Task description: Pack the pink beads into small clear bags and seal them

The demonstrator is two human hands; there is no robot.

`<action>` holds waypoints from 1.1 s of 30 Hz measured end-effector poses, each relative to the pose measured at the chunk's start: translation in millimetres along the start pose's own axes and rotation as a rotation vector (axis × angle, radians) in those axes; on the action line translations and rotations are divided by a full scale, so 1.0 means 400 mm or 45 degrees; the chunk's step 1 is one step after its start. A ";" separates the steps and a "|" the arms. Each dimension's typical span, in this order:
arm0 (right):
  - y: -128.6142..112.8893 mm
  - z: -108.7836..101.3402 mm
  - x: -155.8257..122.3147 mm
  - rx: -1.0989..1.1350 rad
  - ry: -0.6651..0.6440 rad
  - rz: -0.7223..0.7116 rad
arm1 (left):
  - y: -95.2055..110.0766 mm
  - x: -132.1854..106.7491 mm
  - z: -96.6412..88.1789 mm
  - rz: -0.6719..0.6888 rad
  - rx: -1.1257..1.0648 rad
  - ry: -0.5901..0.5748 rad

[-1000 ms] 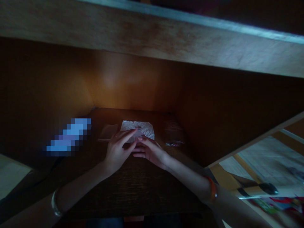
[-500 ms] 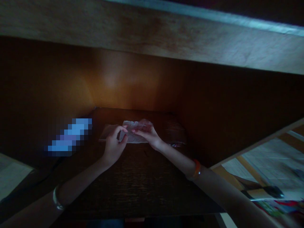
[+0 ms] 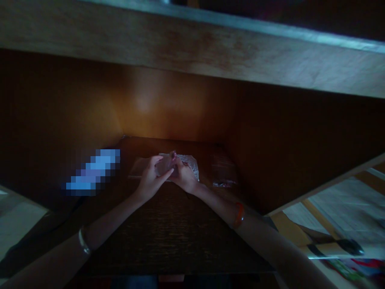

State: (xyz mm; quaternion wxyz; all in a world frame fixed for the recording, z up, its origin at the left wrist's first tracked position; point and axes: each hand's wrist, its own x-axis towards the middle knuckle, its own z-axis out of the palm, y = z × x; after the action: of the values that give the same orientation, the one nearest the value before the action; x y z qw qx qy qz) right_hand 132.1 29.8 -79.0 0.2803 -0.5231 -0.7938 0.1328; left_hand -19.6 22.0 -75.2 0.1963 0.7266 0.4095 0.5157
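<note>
Crumpled translucent plastic wrapper, pinched in closed grip between left hand and right hand.

Deep browns and amber, with an orange bangle and a patch of blue.

Between the left hand and the right hand, a see-through film looks greyish with a pink tinge, and just beyond the right hand's fingers a crumpled wrapper is white. Left of the left hand, a blurred patch shows blocks of blue and violet. The right wrist's bangle is orange-red, the left wrist's bangle silvery white. Under both hands, the desk is near-black brown with fine grain. Beyond them, the back panel glows amber, and the shelf board is tan blotched with rust.
</note>
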 end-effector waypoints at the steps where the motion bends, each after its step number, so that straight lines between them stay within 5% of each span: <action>1: 0.001 0.001 0.000 -0.007 0.003 -0.001 | 0.000 0.002 -0.001 0.007 0.025 0.015; 10: 0.005 0.009 -0.001 -0.049 0.022 -0.024 | 0.038 0.003 -0.007 0.302 0.231 -0.130; 17: -0.003 -0.002 -0.007 -0.034 0.013 -0.004 | 0.050 -0.005 0.000 0.344 0.231 -0.306; 33: -0.008 -0.006 -0.008 -0.133 0.045 0.052 | 0.068 -0.021 -0.006 0.286 0.274 -0.142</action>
State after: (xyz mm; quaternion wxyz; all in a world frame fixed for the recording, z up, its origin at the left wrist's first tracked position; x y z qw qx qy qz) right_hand 131.9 25.4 -76.4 0.2637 -0.5554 -0.7838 0.0875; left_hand -12.1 -0.8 -60.1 0.0807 0.8121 0.3670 0.4464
